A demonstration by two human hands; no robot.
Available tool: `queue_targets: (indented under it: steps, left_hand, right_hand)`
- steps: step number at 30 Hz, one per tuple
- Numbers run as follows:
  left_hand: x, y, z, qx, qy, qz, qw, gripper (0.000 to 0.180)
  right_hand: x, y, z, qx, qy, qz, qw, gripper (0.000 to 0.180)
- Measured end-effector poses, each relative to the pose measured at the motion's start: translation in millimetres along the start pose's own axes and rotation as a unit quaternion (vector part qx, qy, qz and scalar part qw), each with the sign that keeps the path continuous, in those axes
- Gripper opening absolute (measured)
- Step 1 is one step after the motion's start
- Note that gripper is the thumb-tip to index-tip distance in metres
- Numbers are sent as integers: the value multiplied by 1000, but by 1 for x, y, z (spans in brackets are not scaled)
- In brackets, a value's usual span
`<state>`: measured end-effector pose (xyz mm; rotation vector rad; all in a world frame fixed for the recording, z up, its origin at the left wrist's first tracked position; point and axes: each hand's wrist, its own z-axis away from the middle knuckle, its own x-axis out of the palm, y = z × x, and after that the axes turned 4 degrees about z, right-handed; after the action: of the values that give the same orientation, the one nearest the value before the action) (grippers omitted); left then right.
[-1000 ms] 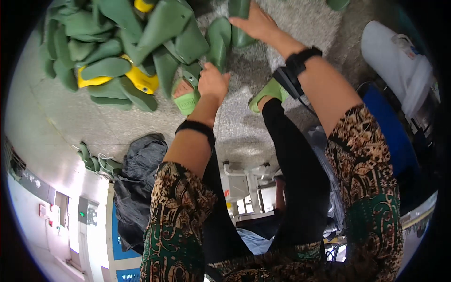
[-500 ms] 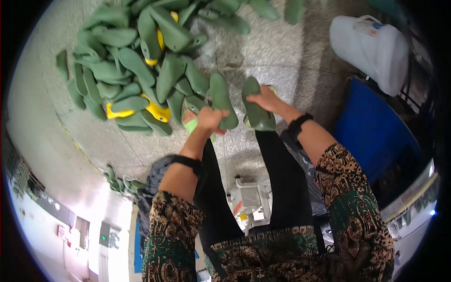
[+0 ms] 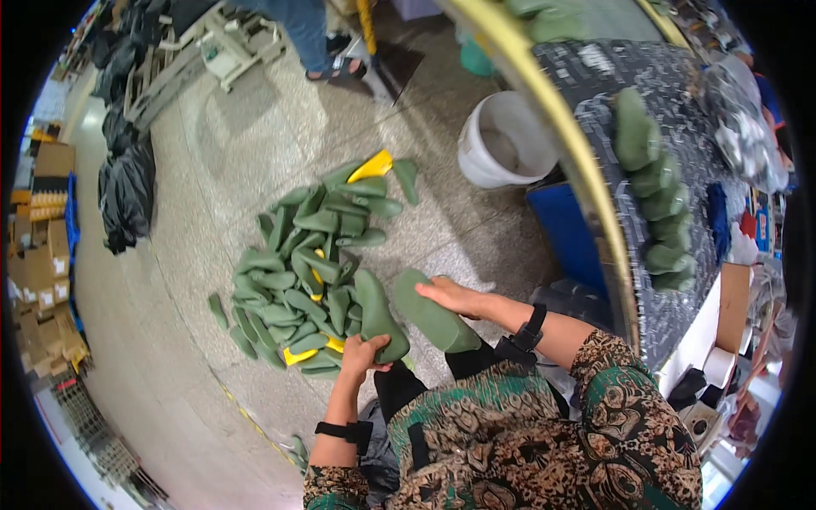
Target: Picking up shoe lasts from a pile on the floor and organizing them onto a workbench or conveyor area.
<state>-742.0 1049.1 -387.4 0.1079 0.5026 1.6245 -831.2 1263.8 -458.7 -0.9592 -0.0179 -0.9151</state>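
A green shoe last (image 3: 379,313) is in my left hand (image 3: 364,353), which is closed around its lower end. My right hand (image 3: 452,297) is closed on a second green shoe last (image 3: 432,318), with the thumb lying across its upper face. Both lasts are held side by side in front of my body, toes pointing away from me. Just beyond and to the left, a heap of green shoe lasts (image 3: 293,280) lies on the floor, a few yellow ones (image 3: 371,167) among them.
At the right stands a table (image 3: 608,246) with a yellow edge, bearing a row of green lasts (image 3: 659,200). A white bucket (image 3: 493,144) and a blue panel (image 3: 565,229) are beside it. Another person's sandaled foot (image 3: 340,70) shows at the far side. Black bags (image 3: 127,195) lie left.
I have straightened up from bending low, and both hands have brought the two lasts up from near the floor by my feet. The table on the right has come into view.
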Motion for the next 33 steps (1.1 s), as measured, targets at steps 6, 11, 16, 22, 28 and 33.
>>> queue_targets:
  steps: [6,11,16,22,28,33]
  left_hand:
    - [30,67,79,48,-57,-31,997,31]
    - [62,125,114,89,-141,-91,982,31]
    - [94,192,119,128,-225,-153,954,44]
    - [167,301,115,212,-302,-226,901,35]
    - [291,402,100,296,-368,-380,795,45]
    - [427,441,106,386,-335,-471,720,32]
  right_hand:
    - [-25,-78,124,-44,-13,-66,997,61]
    - [-53,-142,208,-44,36,-119,991,84]
    - [-83,-138,204,-133,159,-100,973,99]
    - [-152,-167,249,-239,279,-223,903,58]
    - [-227,-204,321,-164,508,-178,827,69]
    - [-335,-200,347,-35,584,-42,810,60]
